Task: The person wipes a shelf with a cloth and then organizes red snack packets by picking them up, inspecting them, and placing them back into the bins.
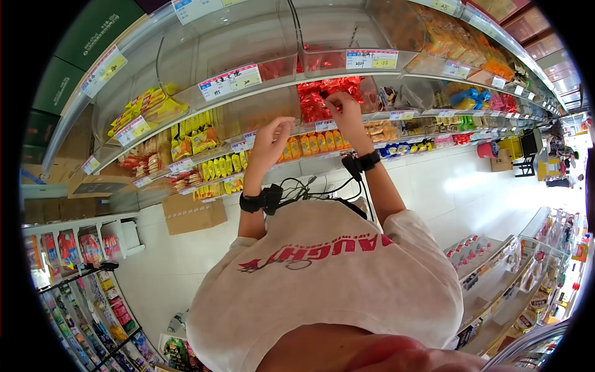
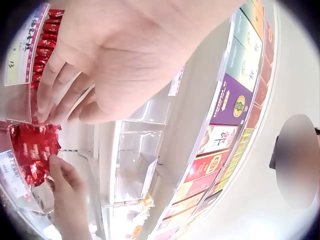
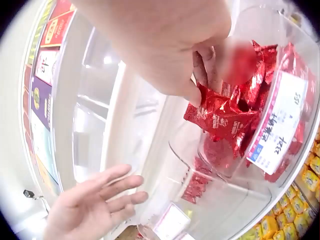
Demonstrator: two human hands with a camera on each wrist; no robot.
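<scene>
Right hand (image 1: 347,118): reaching into a clear, curved plastic bin (image 3: 245,25), its fingers curling over shiny red foil packets (image 3: 220,120) and, as far as the partly hidden fingertips are showing, pinching one. Left hand (image 1: 271,144): released, its fingers loosely bending in the air beside the bin.

Red foil packets: lying heaped in the bin, on a tiered white store shelf (image 1: 186,116), behind a white price card with a pink edge (image 3: 280,127).

Surface, same shelving: yellow packets (image 1: 145,106) filling a bin toward the left end; small orange-and-yellow packets (image 1: 316,144) standing in a row on a lower tier, below the red ones; blue packets (image 1: 396,149) lying farther right. Dark green boxes with pale lettering (image 1: 93,31) rising at the upper left; a purple box with a gold emblem (image 2: 231,102) standing among other boxes on another tier.

Room: pale, glossy floor (image 1: 434,186) running below the shelving and reflecting light; a brown cardboard box (image 1: 194,214) resting on it; a wire rack of small colourful packages (image 1: 93,304) standing at the lower left; a second run of shelving (image 1: 496,282) extending at the lower right; a pink tub (image 1: 487,149) sitting at the far right.
</scene>
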